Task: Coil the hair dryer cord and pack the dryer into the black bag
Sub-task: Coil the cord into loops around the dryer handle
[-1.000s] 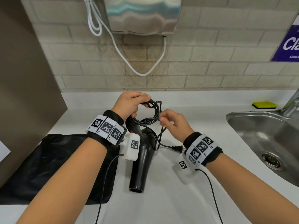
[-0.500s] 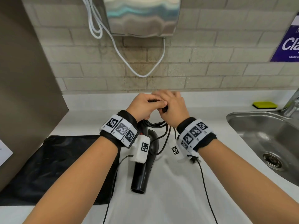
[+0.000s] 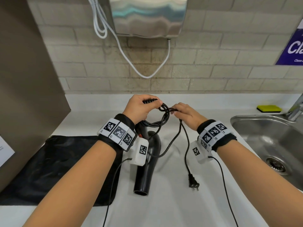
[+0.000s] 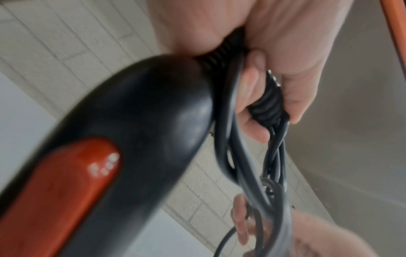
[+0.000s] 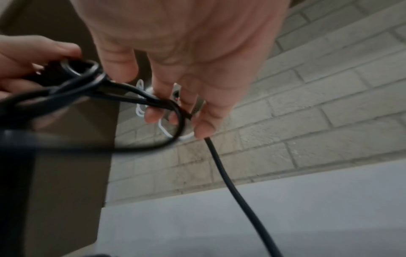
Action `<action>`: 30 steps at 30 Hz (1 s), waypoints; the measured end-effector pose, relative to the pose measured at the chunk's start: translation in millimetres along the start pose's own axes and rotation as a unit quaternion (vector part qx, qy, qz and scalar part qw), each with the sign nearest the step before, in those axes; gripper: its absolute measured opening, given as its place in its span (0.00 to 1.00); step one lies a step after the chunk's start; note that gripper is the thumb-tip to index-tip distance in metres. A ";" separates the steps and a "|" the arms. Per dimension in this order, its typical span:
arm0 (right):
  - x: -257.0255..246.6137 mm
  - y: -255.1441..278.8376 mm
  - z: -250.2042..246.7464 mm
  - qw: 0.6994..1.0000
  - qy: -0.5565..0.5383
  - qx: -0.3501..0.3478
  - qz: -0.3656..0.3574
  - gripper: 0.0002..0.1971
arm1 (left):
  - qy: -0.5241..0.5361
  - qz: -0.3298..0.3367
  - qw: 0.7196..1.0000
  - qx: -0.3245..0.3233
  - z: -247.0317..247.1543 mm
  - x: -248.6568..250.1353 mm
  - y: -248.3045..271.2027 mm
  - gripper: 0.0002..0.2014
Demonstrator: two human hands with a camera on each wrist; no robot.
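The black hair dryer [image 3: 148,163] hangs nozzle-down over the white counter, its handle end and ribbed cord collar gripped in my left hand [image 3: 141,108]. That hand also holds several loops of the black cord [image 3: 161,119]. In the left wrist view the dryer [image 4: 123,139] shows a red switch panel [image 4: 66,182]. My right hand [image 3: 184,114] pinches the cord [image 5: 175,107] just right of the loops. The free end drops to the plug [image 3: 193,181], above the counter. The black bag [image 3: 54,167] lies flat at the left, under my left forearm.
A steel sink [image 3: 268,145] with a tap sits at the right, a yellow sponge [image 3: 268,108] behind it. A brown panel [image 3: 24,95] stands at the left. A steel wall dispenser [image 3: 147,15] with a white cable [image 3: 144,74] hangs above.
My hands met over the dryer handle, then parted. The right hand has drawn the cord out to the right, and the plug end now hangs lower on the right.
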State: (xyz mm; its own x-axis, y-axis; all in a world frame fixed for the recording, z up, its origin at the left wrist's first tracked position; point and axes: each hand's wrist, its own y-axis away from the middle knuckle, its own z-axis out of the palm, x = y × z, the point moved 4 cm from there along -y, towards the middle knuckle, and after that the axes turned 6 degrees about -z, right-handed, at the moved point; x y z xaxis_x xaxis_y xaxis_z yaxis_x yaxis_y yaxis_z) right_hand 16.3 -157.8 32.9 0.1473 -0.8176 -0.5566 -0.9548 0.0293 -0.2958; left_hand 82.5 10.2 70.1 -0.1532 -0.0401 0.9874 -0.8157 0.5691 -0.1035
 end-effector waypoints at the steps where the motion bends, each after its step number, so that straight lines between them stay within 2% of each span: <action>1: 9.6 0.1 1.1 1.000 0.012 0.009 0.020 0.21 | 0.003 -0.001 1.000 0.004 -2.1 -0.7 0.3 0.01; 4: 34.5 -0.6 -5.6 0.991 0.035 0.082 0.103 0.14 | 0.003 -0.006 1.000 0.018 -9.5 -3.9 -0.1 0.02; 7: 64.5 11.2 -22.7 0.966 0.034 0.140 0.214 0.14 | 0.015 -0.016 0.999 0.031 -19.5 -7.5 0.1 0.04; 11: 86.4 25.8 -24.8 0.934 0.083 0.088 0.336 0.19 | 0.024 -0.019 0.999 0.028 -23.6 -9.5 0.0 0.04; 14: 87.9 32.0 -18.5 0.895 0.145 0.059 0.417 0.19 | 0.033 -0.013 0.999 0.016 -17.1 -8.4 0.3 0.05; 18: 103.1 42.6 2.5 0.867 0.204 -0.066 0.450 0.17 | 0.057 -0.003 0.998 0.020 -17.9 -8.6 1.4 0.07; 20: 110.2 44.5 8.9 0.863 0.160 -0.038 0.477 0.16 | 0.058 -0.003 0.998 0.022 -19.2 -9.3 1.2 0.07; 21: 108.3 42.9 11.0 0.872 0.116 0.004 0.475 0.18 | 0.056 -0.004 0.998 0.022 -19.5 -9.3 1.3 0.07; 22: 102.6 38.8 10.8 0.890 0.083 0.062 0.445 0.21 | 0.054 -0.003 0.998 0.022 -19.5 -9.3 1.1 0.07; 23: 89.6 33.0 8.3 0.911 0.070 0.105 0.392 0.24 | 0.051 -0.003 0.998 0.021 -19.2 -9.3 0.8 0.07; 25: 54.1 19.0 3.7 0.958 0.053 0.134 0.249 0.24 | 0.043 -0.002 0.999 0.016 -17.4 -8.7 0.3 0.07; 27: 16.6 6.6 6.0 0.987 -0.005 0.095 0.127 0.23 | 0.037 -0.003 0.999 0.009 -14.7 -7.8 0.4 0.06; 30: -25.6 -0.3 16.7 0.994 -0.076 -0.034 0.070 0.26 | 0.035 -0.007 0.999 -0.003 -10.7 -6.7 0.4 0.05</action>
State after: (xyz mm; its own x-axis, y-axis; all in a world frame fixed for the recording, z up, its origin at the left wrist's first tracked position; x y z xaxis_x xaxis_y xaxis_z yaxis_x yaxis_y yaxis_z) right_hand 17.1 -127.3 34.3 0.0435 -0.7115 -0.7013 -0.9832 0.0940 -0.1564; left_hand 89.2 19.5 64.7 -0.1024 0.0102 0.9947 -0.8140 0.5740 -0.0897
